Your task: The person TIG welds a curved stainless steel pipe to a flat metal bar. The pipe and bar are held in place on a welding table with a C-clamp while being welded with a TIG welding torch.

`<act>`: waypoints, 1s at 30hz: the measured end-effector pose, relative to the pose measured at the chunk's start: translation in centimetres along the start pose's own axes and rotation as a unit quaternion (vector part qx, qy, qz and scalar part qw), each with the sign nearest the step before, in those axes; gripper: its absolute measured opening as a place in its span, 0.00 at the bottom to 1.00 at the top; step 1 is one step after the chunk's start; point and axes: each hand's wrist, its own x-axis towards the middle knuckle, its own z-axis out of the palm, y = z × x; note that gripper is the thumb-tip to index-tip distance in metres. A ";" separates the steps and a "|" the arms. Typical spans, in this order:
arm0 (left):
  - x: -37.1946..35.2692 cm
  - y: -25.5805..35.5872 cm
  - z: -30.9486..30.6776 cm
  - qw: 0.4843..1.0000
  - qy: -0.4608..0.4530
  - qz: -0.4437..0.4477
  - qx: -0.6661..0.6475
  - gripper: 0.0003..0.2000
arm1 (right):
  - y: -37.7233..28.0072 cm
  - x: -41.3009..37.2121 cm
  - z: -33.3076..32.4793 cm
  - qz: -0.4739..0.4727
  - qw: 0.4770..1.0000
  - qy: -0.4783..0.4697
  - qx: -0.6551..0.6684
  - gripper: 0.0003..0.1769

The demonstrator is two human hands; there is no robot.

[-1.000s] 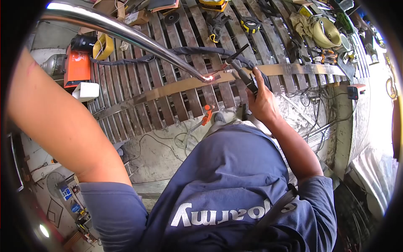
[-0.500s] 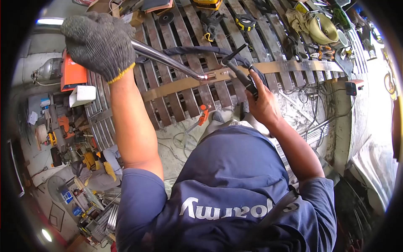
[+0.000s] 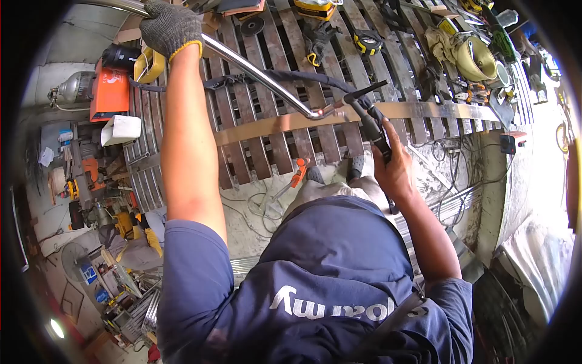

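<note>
My left hand (image 3: 172, 30), in a dark knit glove with a yellow cuff, is wrapped round a shiny bent metal tube (image 3: 254, 73) at the upper left. The tube slants down to the right over the slatted metal bench (image 3: 242, 155). Bare, my right hand (image 3: 395, 161) grips a black welding torch (image 3: 371, 124). The torch's head is beside the tube's lower end, and whether they touch I cannot tell. A dark sleeved cable (image 3: 297, 75) runs from the torch across the bench to the left.
A flat metal strip (image 3: 260, 128) crosses the bench. Behind it lie a tape measure (image 3: 368, 42), black gloves (image 3: 318, 39) and a yellow helmet (image 3: 474, 59). An orange machine (image 3: 110, 91) stands at the left. An orange-handled clamp (image 3: 299, 173) is at the bench's front edge.
In the view, my left hand has shifted up and right with the tube, and my right hand has shifted right and down with the torch. The whole view has shifted slightly too.
</note>
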 end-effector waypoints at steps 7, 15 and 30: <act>-5.8 4.5 7.3 0.798 0.281 0.098 0.524 0.41 | 0.1 -0.7 -0.9 0.015 1.000 -0.006 -0.021 0.41; -2.4 2.6 3.9 0.701 0.219 0.112 0.669 0.36 | 0.4 -0.1 1.5 0.000 0.999 -0.042 -0.008 0.42; -6.0 4.7 7.2 0.728 0.153 0.080 0.664 0.25 | -0.1 0.6 4.4 -0.039 0.997 -0.072 -0.002 0.41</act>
